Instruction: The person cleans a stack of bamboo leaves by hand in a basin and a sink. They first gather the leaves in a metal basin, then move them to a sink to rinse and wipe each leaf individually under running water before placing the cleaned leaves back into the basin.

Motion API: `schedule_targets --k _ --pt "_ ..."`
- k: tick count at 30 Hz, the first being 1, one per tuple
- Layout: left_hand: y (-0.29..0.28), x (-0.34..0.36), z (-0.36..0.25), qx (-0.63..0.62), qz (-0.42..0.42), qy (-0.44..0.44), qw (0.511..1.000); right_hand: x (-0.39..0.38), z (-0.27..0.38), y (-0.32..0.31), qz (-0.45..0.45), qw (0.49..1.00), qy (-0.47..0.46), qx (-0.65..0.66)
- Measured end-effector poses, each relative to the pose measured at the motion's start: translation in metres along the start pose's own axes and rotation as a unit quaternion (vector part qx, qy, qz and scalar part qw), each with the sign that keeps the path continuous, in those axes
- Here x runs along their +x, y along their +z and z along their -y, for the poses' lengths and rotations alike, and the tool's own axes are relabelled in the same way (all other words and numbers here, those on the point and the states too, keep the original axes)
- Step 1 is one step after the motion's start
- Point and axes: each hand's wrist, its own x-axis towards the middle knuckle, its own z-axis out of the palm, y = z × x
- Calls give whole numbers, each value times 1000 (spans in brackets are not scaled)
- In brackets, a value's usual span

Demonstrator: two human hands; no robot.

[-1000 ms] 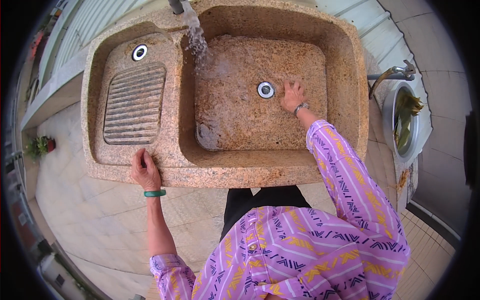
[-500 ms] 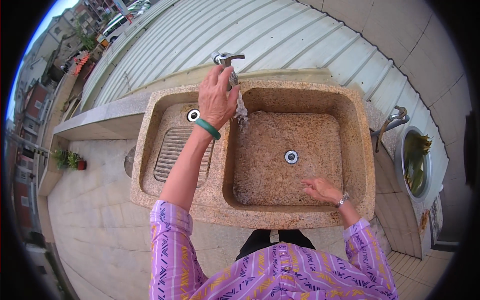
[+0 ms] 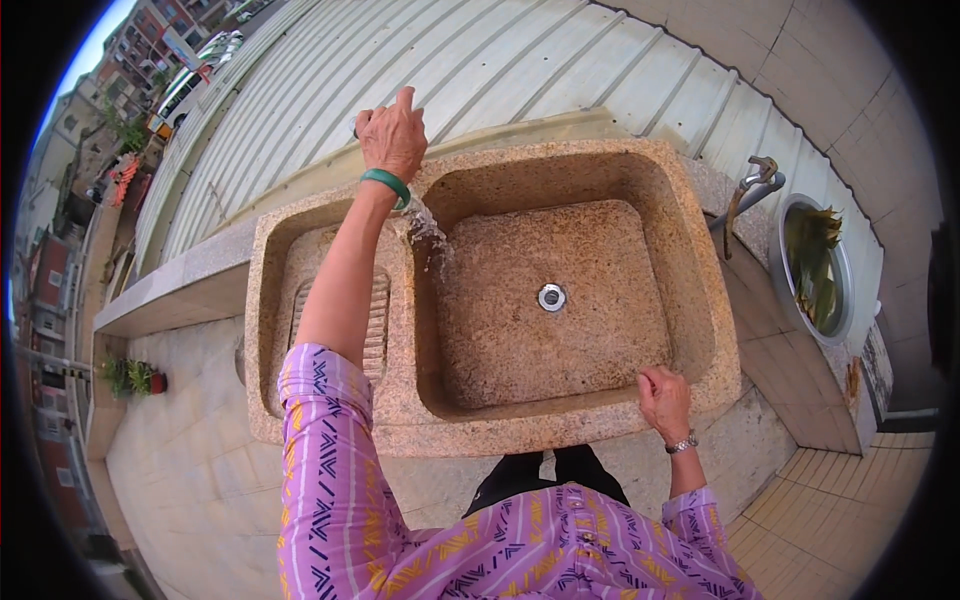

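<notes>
Left hand (image 3: pixel 393 140), half-curled, whether gripping cannot be told, lies over the mostly hidden tap (image 3: pixel 355 130), water (image 3: pixel 428 230) falling rightward into the stone basin (image 3: pixel 550 350), the loosely curled right hand (image 3: pixel 664 402) farther away, by the near rim (image 3: pixel 500 438).

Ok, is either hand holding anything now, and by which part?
The left hand covers most of the tap, so any grip there cannot be told. The right hand, curled at the sink's front rim, shows nothing in it.

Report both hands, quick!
Left hand: at the tap; grip cannot be told.
Right hand: loosely closed at the sink rim, nothing visibly held.
</notes>
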Motion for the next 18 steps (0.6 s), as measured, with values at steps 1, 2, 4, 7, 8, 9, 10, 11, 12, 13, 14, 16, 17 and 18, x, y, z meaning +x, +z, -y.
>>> schedule_targets --k 1,2,4,7,8,9,10,11,12,13,14,16,17,18 --pt "-1 -2 4 16 -27 15 999 0 0 2 -7 1000 0 -1" --pt "2 -4 8 15 -38 31 999 1 -1 3 -15 1000 3 -8" --pt "0 -14 22 37 4 26 999 2 -2 11 -6 1000 -9 -13" --pt "-4 -11 17 39 22 73 996 -1 -13 5 -21 1000 -3 -15" --pt "-4 -12 17 15 24 79 996 -2 -17 4 -26 999 -11 -15" --pt "-4 -14 16 -4 17 100 995 -4 -20 3 -34 999 -18 -16" --pt "-8 -15 17 -19 6 119 993 -4 -20 4 -31 999 -15 -16" --pt "-12 -19 19 -18 21 121 992 -6 -21 4 -31 999 -24 -6" --pt "-16 -23 21 -19 34 125 991 -7 -23 3 -34 999 -32 4" --pt "-18 -28 30 -1 42 116 992 -7 -23 4 -36 998 -41 15" --pt "-20 -33 38 -4 42 111 993 -8 -23 4 -35 998 -40 15" --pt "-25 -43 41 56 43 75 995 -8 -26 3 -21 996 -73 42" --pt "-24 -44 39 61 37 35 997 -9 -25 2 -21 996 -72 44" --pt "-24 -45 34 67 32 -5 997 -9 -24 1 -1 994 -94 60"
